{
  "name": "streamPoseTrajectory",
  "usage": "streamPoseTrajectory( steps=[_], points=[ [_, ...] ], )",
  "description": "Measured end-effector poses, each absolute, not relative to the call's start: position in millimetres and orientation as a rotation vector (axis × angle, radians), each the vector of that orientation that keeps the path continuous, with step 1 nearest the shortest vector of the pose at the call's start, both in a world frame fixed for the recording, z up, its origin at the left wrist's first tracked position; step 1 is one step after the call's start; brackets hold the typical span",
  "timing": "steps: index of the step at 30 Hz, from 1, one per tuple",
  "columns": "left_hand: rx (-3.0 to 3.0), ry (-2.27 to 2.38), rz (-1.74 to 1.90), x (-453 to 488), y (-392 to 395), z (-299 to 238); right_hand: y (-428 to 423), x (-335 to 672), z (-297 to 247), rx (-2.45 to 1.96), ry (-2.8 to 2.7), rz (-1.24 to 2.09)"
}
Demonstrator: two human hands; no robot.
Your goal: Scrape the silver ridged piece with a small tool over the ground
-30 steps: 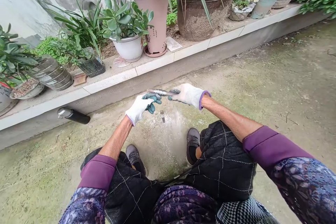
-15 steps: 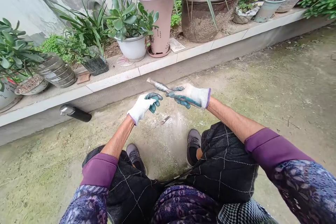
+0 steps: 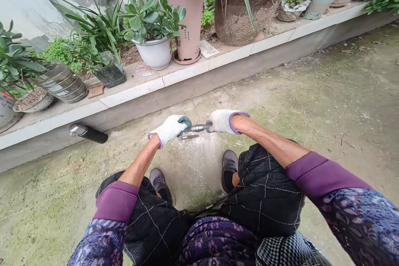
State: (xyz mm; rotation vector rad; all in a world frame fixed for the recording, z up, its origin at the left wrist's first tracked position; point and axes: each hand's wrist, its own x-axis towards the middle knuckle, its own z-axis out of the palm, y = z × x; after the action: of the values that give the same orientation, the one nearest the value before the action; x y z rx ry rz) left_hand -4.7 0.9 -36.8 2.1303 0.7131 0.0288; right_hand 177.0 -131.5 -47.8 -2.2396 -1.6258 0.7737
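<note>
Two gloved hands are seen just above the middle of the frame, held out over the pale concrete ground (image 3: 327,87). The left hand (image 3: 170,129) is closed, its dark-coated fingers (image 3: 186,123) curled around the left end of a short metal rod (image 3: 199,127). The right hand (image 3: 222,121) is closed likewise on the rod's right end, its fingers being turned away from the camera and largely hidden behind the back of the glove. The rod is held roughly level between the two hands, and only a short ribbed stretch of it is left bare in the gap between the fingertips. A second thin metal piece (image 3: 188,137) is seen just below the rod, close under the left hand's fingers; whether it is held or lies on the ground cannot be told.

Below the hands, two grey shoes (image 3: 229,166) are planted on a whitish patch of the ground. A dark cylindrical bottle (image 3: 89,133) is laid on its side at the left of the frame, against the foot of a raised tiled ledge (image 3: 183,75). On the ledge, across the upper part of the frame, a white pot (image 3: 156,54), a tall pink pot (image 3: 187,20) and a wide brown pot (image 3: 243,12) are set in a row.
</note>
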Motion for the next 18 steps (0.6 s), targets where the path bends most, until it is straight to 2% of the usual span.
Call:
streamPoseTrajectory(
  steps=[3, 6, 9, 13, 18],
  points=[
    [2.005, 0.683, 0.07, -3.1, -2.1, -39.0, -127.7, 187.7, -41.9, -2.43, -1.774, 0.503],
    [1.869, 0.643, 0.14, -3.8, 0.8, -38.6, -130.8, 195.3, -31.5, -2.355, -1.674, 0.473],
    [1.764, 0.555, 0.182, -6.3, 2.7, -36.9, -136.6, 193.8, -24.5, -2.191, -1.434, 0.66],
    [1.746, 0.436, 0.142, -6.8, 3.2, -40.7, -145.7, 187.6, -17.5, -1.759, -1.165, 0.968],
    [1.808, 0.493, 0.121, -1.9, 13.9, -49.4, -157.7, 184.1, -12.2, -1.457, -1.277, 1.301]
  ],
)
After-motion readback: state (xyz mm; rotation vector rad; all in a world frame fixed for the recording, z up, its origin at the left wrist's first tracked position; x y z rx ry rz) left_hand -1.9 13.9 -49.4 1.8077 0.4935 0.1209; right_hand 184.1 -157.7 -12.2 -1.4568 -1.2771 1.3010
